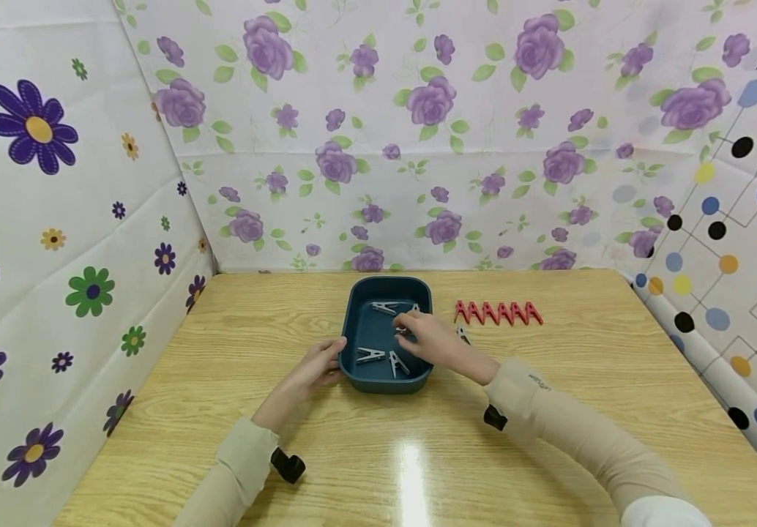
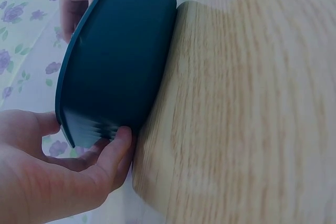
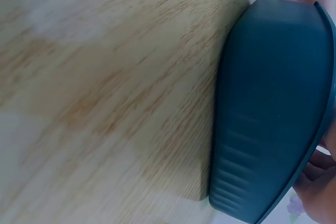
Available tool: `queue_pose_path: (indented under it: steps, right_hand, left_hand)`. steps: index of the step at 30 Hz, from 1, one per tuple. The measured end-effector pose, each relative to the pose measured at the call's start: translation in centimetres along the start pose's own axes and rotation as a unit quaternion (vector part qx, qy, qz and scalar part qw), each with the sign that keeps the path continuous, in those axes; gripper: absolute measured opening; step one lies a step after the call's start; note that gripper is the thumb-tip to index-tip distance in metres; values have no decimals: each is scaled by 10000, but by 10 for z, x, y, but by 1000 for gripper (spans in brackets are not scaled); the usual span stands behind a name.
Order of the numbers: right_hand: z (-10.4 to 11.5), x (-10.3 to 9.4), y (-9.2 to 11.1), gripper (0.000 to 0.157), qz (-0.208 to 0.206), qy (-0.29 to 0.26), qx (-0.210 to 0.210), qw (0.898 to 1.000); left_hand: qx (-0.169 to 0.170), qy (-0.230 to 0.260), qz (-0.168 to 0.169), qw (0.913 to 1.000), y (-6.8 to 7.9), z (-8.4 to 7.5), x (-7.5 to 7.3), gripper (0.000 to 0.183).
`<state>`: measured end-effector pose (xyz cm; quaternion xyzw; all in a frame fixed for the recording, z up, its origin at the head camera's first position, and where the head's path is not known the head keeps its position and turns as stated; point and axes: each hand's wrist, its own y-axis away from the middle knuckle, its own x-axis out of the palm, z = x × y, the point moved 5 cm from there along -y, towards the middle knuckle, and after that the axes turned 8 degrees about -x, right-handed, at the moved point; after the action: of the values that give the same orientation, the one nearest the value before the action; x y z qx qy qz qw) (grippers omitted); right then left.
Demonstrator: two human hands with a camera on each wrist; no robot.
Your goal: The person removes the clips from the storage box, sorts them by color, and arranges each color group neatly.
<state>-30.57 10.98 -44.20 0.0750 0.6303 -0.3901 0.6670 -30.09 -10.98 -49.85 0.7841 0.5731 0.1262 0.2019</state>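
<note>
Wooden surface (image 1: 352, 454). Bin (image 1: 388, 386), blue, upon it. Left hand (image 1: 318, 364): grip pinching bin's left wall, thumb at rim. Right hand (image 1: 426, 337): over bin, fingers bent; whether grip pinches anything, cannot tell. Grey clips (image 1: 371, 355): inside bin, one outside. Red clips (image 1: 501, 310): row, at right.

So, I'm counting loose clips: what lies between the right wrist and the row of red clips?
In the head view, one gray clip lies on the table between the red clips and right wrist.
</note>
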Motion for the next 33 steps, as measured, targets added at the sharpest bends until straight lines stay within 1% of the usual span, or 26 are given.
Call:
queue_pose_path:
  steps: [6, 10, 16, 21, 24, 28, 31, 33]
  right_hand:
    - [1, 9, -4, 23, 667, -118, 196, 9975]
    - [3, 14, -7, 25, 1060, -37, 436, 9934]
    - [5, 20, -9, 23, 1300, 261, 760, 9883]
    - [5, 23, -9, 31, 1367, 571, 948, 9844]
    - [6, 24, -9, 38, 1507, 755, 1106, 9795]
    - [7, 27, -10, 49, 1864, 1008, 1211, 9698]
    - [7, 29, -11, 52, 2079, 1074, 1220, 9646]
    - [7, 30, -11, 50, 2147, 1047, 1258, 9629]
  left_hand:
    - [30, 1, 15, 10000, 1, 0, -1, 61]
    - [-1, 21, 4, 10000, 1, 0, 0, 60]
    - [-69, 22, -68, 10000, 1, 0, 0, 61]
    - [-134, 13, -113, 9998, 0, 1, 0, 60]
    - [-141, 12, -91, 9999, 0, 1, 1, 61]
    - [-106, 0, -22, 9999, -1, 1, 2, 63]
    - [-91, 14, -11, 10000, -1, 1, 1, 63]
    - [-88, 26, -13, 10000, -1, 1, 1, 62]
